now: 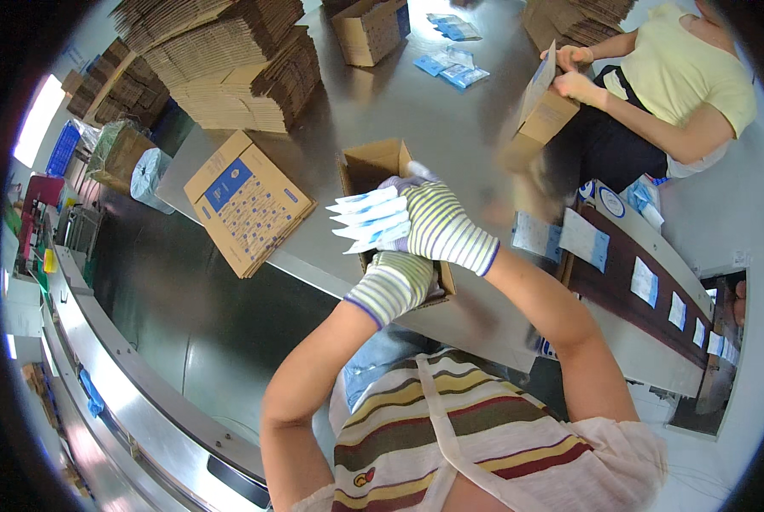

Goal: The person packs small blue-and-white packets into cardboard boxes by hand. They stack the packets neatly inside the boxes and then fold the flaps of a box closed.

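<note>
Both my hands wear striped knit gloves and meet over an upright open cardboard box [373, 157] at the table's near edge. My right hand [441, 224] is closed on a fanned stack of several white and blue flat packets [369, 220], their free ends pointing left. Just below it, my left hand [392, 283] lies close against the packets' lower side. Its fingertips are hidden under the right hand, so its grip does not show. My hands and the packets cover much of the box's opening.
Flattened printed cartons [249, 200] lie at the table's left edge, with tall stacks of folded cardboard [245, 77] behind. Farther back are an open box [369, 34] and loose packets [454, 68]. At right, a co-worker handles a carton [546, 115] beside a belt [616, 294] carrying packets.
</note>
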Action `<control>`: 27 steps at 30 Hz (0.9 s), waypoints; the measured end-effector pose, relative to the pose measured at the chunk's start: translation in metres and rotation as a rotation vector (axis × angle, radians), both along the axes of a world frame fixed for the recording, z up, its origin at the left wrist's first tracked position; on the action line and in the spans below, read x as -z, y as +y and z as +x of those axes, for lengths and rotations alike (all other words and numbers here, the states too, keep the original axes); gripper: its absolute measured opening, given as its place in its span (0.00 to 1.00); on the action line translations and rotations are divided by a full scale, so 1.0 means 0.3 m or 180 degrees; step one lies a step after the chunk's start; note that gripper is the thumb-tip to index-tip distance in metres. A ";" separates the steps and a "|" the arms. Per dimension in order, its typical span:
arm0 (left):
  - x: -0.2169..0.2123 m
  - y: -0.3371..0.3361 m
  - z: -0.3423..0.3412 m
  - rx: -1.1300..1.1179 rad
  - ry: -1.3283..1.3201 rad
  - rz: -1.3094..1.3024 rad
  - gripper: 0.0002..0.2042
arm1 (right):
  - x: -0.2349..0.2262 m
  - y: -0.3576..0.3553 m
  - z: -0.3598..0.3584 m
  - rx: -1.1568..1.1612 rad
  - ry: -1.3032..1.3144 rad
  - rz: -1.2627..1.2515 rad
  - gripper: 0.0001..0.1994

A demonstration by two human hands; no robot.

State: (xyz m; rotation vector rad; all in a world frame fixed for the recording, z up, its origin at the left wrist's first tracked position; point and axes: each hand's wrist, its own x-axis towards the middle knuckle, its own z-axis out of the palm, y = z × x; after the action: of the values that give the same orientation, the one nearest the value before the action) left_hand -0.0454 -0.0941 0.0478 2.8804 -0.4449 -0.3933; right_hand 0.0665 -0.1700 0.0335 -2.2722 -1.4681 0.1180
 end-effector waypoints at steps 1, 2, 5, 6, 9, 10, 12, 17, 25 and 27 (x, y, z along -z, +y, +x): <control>0.036 0.017 -0.013 0.0168 -0.0746 -0.0370 0.14 | 0.076 -0.011 0.037 0.0050 0.0048 0.0191 0.36; -0.120 0.021 -0.010 0.0614 -0.0468 -0.0450 0.13 | 0.202 -0.046 0.082 0.0171 0.0112 0.0362 0.36; -0.316 0.099 0.016 -0.0013 -0.1478 -0.0930 0.09 | 0.208 -0.079 0.058 0.0395 0.1341 0.0586 0.37; -0.309 0.138 0.056 -0.0457 -0.1943 -0.1355 0.09 | 0.007 -0.022 -0.018 0.0276 0.0527 -0.0532 0.36; -0.135 0.217 0.237 -0.0813 -0.0828 -0.0404 0.09 | -0.184 -0.029 -0.076 0.0153 -0.0443 -0.1536 0.40; -0.085 0.228 0.271 -0.0804 -0.0480 -0.0509 0.10 | -0.206 -0.064 -0.100 0.0248 -0.0550 -0.1371 0.42; -0.051 0.213 0.311 -0.0464 -0.0352 0.0122 0.11 | -0.244 -0.154 -0.152 0.0469 -0.0263 -0.0463 0.43; 0.156 0.199 0.371 0.0147 0.0892 0.0143 0.22 | -0.174 -0.234 -0.377 -0.0328 -0.0444 -0.0044 0.24; -0.010 0.096 0.266 0.0354 0.1010 0.0480 0.16 | -0.031 -0.278 -0.327 -0.0308 -0.0632 0.0538 0.09; -0.184 -0.004 0.191 -0.0146 0.1186 0.0735 0.19 | -0.065 -0.349 -0.275 -0.0260 -0.0226 0.1228 0.13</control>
State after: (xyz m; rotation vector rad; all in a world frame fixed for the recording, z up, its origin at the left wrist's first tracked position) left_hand 0.0118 -0.0952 0.1029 2.9256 -0.2825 -1.0097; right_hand -0.0159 -0.2746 0.0530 -1.9237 -1.4727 -0.2072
